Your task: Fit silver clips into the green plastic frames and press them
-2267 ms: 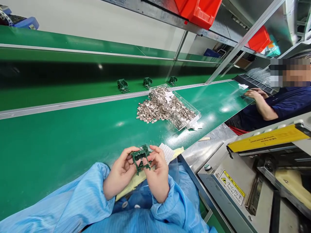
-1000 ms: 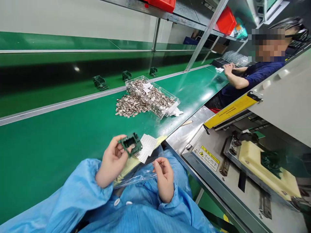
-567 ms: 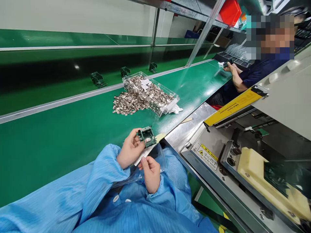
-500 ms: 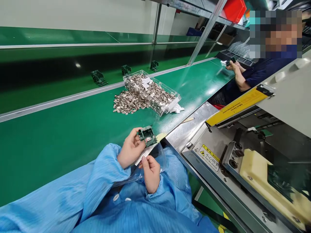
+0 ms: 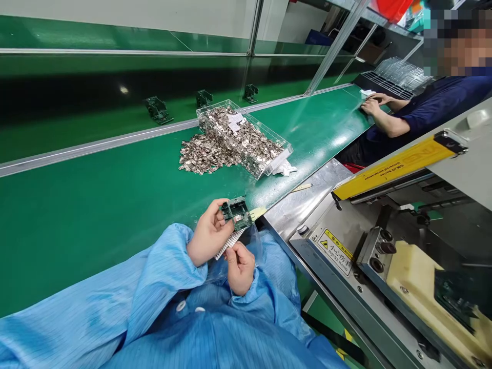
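While L hand [image 5: 208, 233] holds green frame [image 5: 243, 220], R hand [image 5: 241, 269] is at white sheet [image 5: 229, 242], grip prob. narrow, unclear.

Bright overall — pale glare on the worktop [image 5: 154, 200].

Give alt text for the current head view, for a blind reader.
The left hand holds a green frame, the right hand near a white sheet. A clear box of metal pieces sits on a green table beyond, a machine and co-worker at right.
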Tool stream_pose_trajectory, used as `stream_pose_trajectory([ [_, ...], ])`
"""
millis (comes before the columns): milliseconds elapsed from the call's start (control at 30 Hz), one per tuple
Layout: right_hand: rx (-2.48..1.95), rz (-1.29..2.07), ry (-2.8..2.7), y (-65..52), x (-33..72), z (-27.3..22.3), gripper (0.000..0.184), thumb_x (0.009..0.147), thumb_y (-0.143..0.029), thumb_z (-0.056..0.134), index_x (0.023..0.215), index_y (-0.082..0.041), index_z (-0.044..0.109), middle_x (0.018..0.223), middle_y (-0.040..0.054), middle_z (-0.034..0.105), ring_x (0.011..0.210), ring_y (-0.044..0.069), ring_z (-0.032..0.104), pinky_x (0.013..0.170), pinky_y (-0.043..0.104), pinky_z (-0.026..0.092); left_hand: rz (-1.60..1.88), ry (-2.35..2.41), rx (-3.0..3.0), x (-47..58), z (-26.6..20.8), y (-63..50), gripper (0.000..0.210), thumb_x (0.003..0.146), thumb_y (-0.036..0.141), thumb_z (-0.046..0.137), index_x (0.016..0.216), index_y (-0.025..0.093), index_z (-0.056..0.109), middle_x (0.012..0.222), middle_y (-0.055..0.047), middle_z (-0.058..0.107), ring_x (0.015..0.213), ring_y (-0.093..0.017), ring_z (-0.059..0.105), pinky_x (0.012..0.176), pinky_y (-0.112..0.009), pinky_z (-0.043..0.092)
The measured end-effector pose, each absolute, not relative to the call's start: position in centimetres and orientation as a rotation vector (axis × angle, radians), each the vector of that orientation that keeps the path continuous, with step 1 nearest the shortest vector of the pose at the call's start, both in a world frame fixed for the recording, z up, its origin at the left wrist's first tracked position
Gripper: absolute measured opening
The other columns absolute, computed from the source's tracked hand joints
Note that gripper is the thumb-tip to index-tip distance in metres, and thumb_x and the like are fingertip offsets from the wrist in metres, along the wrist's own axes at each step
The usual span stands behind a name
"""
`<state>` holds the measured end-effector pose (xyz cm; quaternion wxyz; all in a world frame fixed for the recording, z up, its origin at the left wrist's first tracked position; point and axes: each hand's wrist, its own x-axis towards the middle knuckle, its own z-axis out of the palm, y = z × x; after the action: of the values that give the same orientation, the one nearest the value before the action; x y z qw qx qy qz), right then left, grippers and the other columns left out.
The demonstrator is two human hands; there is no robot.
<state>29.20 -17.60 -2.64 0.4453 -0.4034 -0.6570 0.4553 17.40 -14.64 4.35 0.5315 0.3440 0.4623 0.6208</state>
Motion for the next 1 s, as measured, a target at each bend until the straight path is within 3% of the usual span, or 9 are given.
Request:
stream_pose_trajectory([
  [333,-1.132,1.137,-1.777,-16.0,30.5,-4.9,0.033,0.093,-0.034,0.044,0.066,-0.019,0.057,0.06,0.0012,0.056,0.057,0.016,0.052,0.055,0.027,0.039,1.481,1.126,0.855,17.1,4.0,-14.3,0.046,0.072,0.023,0.071,0.11,0.018,0.046,0.093,-0.003,0.07,0.085,-0.016,0.069,0.073,-0.024,0.054],
  [533,-1.276,1.216,-1.849,-14.7,32.0,-5.1,0.03,0.085,-0.032,0.058,0.059,-0.021,0.065,0.044,-0.001,0.056,0.039,0.015,0.052,0.042,0.024,0.037,1.509,1.111,0.849,16.9,4.1,-14.2,0.046,0.07,0.025,0.073,0.108,0.018,0.047,0.092,-0.003,0.069,0.085,-0.017,0.068,0.074,-0.026,0.054],
  [700,-1.323,1.178,-1.859,-14.4,32.8,-3.1,0.026,0.08,-0.034,0.067,0.058,-0.021,0.067,0.045,-0.0011,0.057,0.037,0.014,0.05,0.038,0.024,0.035,1.537,1.059,0.83,16.5,4.3,-14.7,0.046,0.071,0.026,0.074,0.108,0.018,0.046,0.092,-0.003,0.069,0.085,-0.016,0.068,0.079,-0.027,0.053],
  [800,-1.286,1.142,-1.877,-14.2,33.5,-0.5,0.022,0.086,-0.033,0.061,0.071,-0.021,0.072,0.057,0.001,0.063,0.044,0.015,0.054,0.044,0.025,0.042,1.531,1.092,0.838,15.9,4.4,-15.6,0.046,0.073,0.029,0.073,0.109,0.019,0.045,0.092,-0.003,0.068,0.085,-0.016,0.067,0.076,-0.026,0.054],
  [900,-1.165,1.032,-1.858,-14.1,34.0,2.5,0.019,0.09,-0.029,0.058,0.089,-0.022,0.075,0.079,0.0051,0.067,0.067,0.019,0.062,0.062,0.03,0.05,1.513,1.185,0.869,15.1,4.2,-16.8,0.044,0.077,0.032,0.069,0.112,0.02,0.045,0.089,-0.002,0.066,0.083,-0.016,0.066,0.072,-0.024,0.053],
  [1000,-1.05,0.916,-1.775,-14.1,33.4,4.8,0.012,0.086,-0.022,0.065,0.09,-0.025,0.076,0.099,0.0079,0.063,0.084,0.021,0.061,0.071,0.033,0.051,1.47,1.223,0.945,14.6,3.7,-17.9,0.04,0.082,0.031,0.064,0.116,0.02,0.045,0.093,-0.003,0.065,0.086,-0.015,0.065,0.074,-0.024,0.053],
])
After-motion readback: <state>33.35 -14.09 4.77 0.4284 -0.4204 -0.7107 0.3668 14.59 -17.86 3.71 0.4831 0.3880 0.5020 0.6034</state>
